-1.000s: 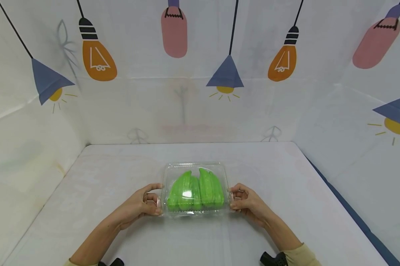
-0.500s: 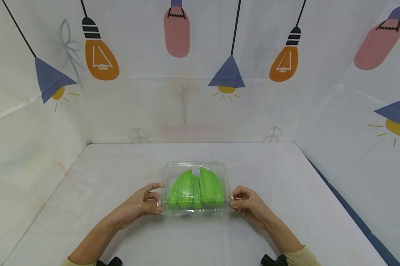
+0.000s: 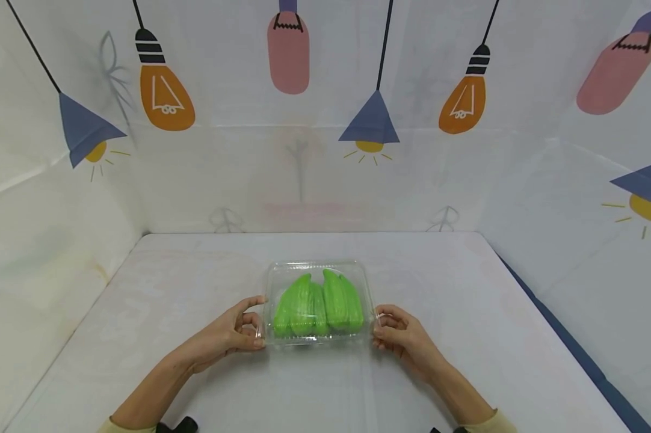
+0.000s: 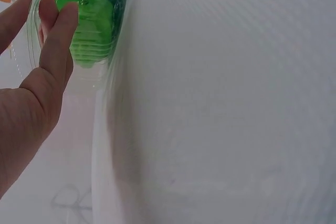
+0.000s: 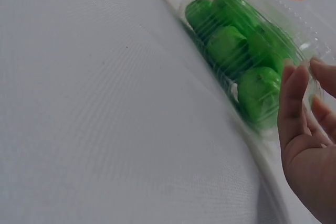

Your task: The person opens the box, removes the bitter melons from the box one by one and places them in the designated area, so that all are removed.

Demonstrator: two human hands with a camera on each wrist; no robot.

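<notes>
A clear plastic clamshell box (image 3: 317, 341) lies lengthwise across the white table, its lid closed over several bright green, ridged, tapering pieces (image 3: 302, 310) that look like vegetables. At the box's left end my left hand (image 3: 233, 331) grips the rim, thumb at the near corner and index finger reaching farther up the side. My right hand (image 3: 407, 337) pinches the opposite rim between thumb and fingers. In the right wrist view the rounded ends of the green pieces (image 5: 227, 43) show through the ribbed wall. The left wrist view shows the left fingers (image 4: 58, 40) against the box edge.
The white tabletop (image 3: 314, 397) runs back to a white cloth wall (image 3: 239, 174) printed with lamps and bulbs. Similar cloth stands at both sides. A dark blue strip (image 3: 569, 349) runs along the table's right edge.
The box has shifted slightly away from me, with both hands still at its ends. My right wrist has dropped a little toward the near edge, and its fingers have shifted slightly on the rim.
</notes>
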